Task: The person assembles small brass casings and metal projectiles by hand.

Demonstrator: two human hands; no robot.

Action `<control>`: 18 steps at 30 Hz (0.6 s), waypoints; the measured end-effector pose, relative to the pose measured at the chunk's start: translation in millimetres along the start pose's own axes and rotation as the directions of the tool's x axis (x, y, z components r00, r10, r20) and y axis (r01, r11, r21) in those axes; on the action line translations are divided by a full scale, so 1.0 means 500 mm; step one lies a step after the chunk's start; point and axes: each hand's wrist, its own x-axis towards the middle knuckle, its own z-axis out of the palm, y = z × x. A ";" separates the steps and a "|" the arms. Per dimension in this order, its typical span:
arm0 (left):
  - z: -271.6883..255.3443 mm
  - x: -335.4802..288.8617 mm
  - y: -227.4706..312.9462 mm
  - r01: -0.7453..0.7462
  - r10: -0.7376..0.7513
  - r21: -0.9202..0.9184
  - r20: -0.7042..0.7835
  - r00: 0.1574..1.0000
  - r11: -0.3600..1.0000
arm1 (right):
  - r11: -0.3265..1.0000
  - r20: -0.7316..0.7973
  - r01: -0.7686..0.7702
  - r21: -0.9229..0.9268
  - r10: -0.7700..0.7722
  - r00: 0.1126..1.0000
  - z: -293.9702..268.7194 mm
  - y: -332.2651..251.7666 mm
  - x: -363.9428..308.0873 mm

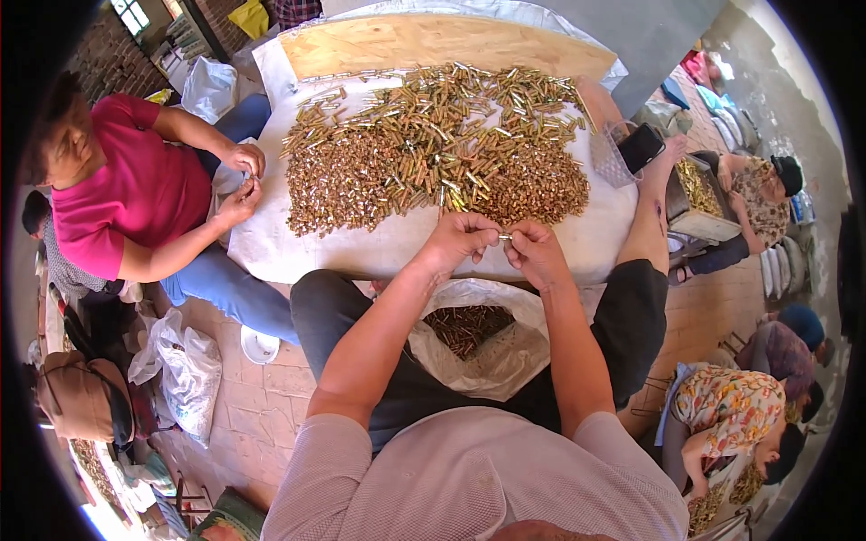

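Note:
Above the near edge of a cloth-covered table point(613, 239), my left hand point(463, 240) and my right hand point(539, 254) meet fingertip to fingertip. Both are closed in a pinch on one small brass-coloured metal cylinder point(505, 237), held sideways between them. Just beyond my fingers lies a broad heap of similar pieces. Short copper-coloured pieces point(338, 185) and more short ones point(541, 185) make up its near left and right parts, and longer brass tubes point(451, 117) spread across the middle and back. Below my hands, an open white sack point(528, 356) between my legs holds darker long pieces point(462, 329).
A wooden board point(442, 43) borders the table's far side. At the right edge stand a clear plastic basket point(613, 153) and a black phone point(641, 147). A co-worker in a pink top point(135, 180) sits at left, near a filled plastic bag point(189, 379) and a white bowl point(260, 344).

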 end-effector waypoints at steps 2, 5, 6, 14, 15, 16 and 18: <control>0.003 -0.004 0.005 -0.015 0.015 0.029 -0.014 1.000 0.999 | 1.000 0.027 0.016 0.001 -0.016 1.000 -0.001 0.001 0.000; 0.003 -0.007 0.011 -0.028 0.032 0.119 -0.033 0.999 0.992 | 0.997 0.027 0.047 -0.062 -0.046 0.999 -0.001 0.005 0.002; 0.002 -0.008 0.008 -0.043 0.049 0.141 -0.039 0.998 0.989 | 0.998 0.013 0.036 -0.042 -0.035 0.999 0.000 0.007 0.001; 0.007 -0.013 0.013 -0.037 0.053 0.236 -0.065 0.996 0.971 | 0.988 -0.002 0.090 -0.127 -0.091 0.996 0.009 0.003 -0.013; 0.006 -0.012 0.013 -0.050 0.061 0.223 -0.043 0.997 0.974 | 0.997 -0.010 0.058 -0.059 -0.058 0.998 0.010 0.003 -0.015; 0.005 -0.011 0.011 -0.062 0.068 0.210 -0.021 0.997 0.976 | 1.000 -0.015 0.025 0.011 -0.025 1.000 0.010 0.003 -0.016; 0.004 -0.013 0.009 -0.076 0.085 0.286 -0.019 0.996 0.955 | 0.999 -0.024 0.009 0.054 -0.008 1.000 0.015 0.006 -0.021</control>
